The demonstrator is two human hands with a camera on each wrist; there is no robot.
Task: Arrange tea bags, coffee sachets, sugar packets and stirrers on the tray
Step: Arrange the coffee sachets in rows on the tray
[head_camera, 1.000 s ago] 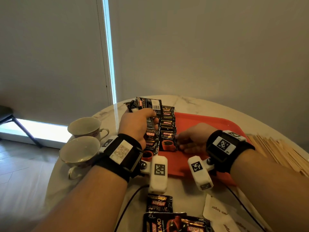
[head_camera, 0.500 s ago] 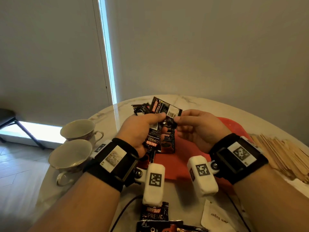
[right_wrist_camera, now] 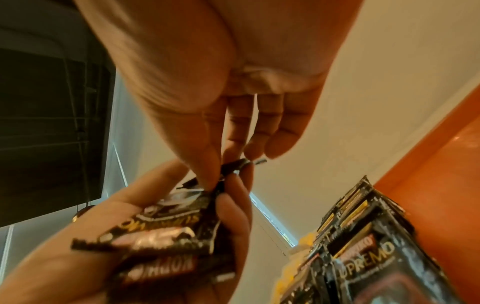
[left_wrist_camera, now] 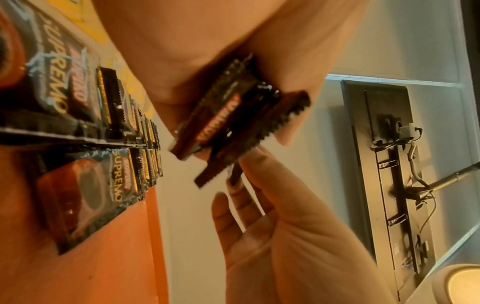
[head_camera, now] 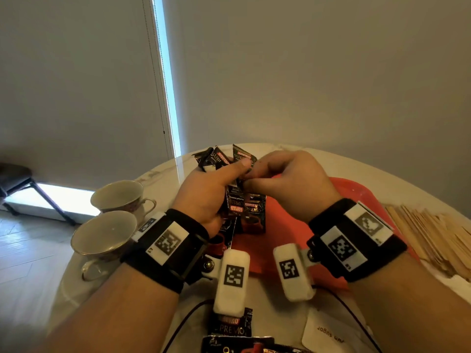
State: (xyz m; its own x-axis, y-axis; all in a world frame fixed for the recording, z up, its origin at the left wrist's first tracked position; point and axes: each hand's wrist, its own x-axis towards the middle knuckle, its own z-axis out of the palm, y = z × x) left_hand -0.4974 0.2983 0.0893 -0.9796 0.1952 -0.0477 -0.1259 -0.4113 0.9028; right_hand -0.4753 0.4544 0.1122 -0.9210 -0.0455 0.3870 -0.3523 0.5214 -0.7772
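Left grip: my left hand is clutching a fanned bunch of coffee sachets, thumb pressing across their top, raised above the tray's left part.
Right grip: my right hand is pinching the edge of one sachet in that bunch between thumb and fingertips; the remaining fingers are hanging loosely curled.
Tray: the red tray is sitting on the worktop under both hands, carrying two rows of overlapping sachets along its left side.
Loose sachets: more are lying at the worktop's near edge, beside a white sugar packet.
Stirrers: wooden stirrers are lying in a pile at the worktop's right edge, off the tray.
Cups: two teacups are standing at the left edge.
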